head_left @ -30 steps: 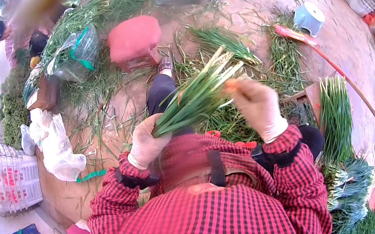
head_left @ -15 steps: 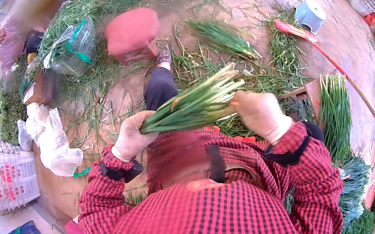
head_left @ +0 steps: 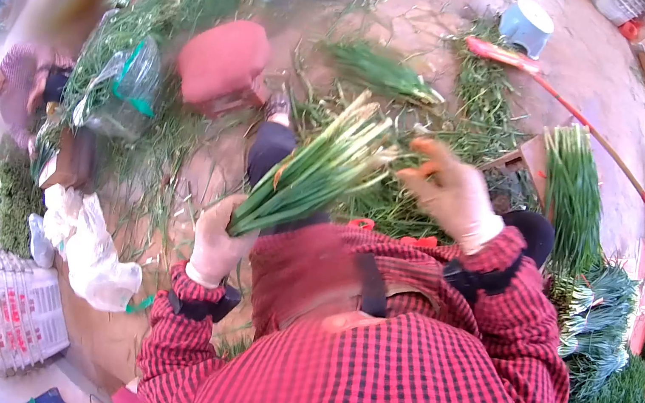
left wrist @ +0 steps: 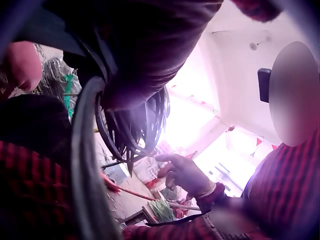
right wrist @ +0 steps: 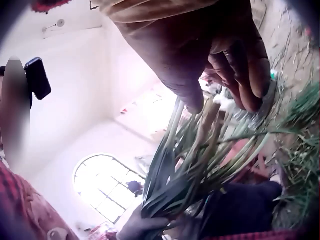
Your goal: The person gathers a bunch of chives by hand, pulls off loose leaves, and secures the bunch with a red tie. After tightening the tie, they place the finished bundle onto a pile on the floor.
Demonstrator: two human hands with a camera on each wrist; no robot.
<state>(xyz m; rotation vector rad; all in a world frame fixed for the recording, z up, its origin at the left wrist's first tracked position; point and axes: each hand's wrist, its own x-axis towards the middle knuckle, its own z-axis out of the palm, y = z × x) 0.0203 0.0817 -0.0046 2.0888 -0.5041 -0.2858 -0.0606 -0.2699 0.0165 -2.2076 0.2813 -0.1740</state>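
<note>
My gloved left hand (head_left: 218, 239) grips a bunch of green chives (head_left: 305, 177) by its leafy end. The pale stalk ends fan out up and to the right, and an orange band shows on the bunch. My gloved right hand (head_left: 457, 195), with orange on the fingertips, is just right of the pale ends. Its thumb and fingers are apart with nothing between them. In the right wrist view, the right fingers (right wrist: 242, 75) hang over the stalk ends, and the left hand (right wrist: 140, 224) shows below at the leaves. The left wrist view is dark.
Loose chives (head_left: 384, 70) lie ahead on the littered floor. A red stool (head_left: 224, 63) stands front left, a blue stool (head_left: 528, 26) farther off. A long red handle (head_left: 600, 145) crosses at right, beside stacked chives (head_left: 574, 194). White plastic bags (head_left: 100, 262) lie left.
The left hand and bunch have moved left. The right hand, which was at the stalk ends, has drawn away from them with its fingers spread apart.
</note>
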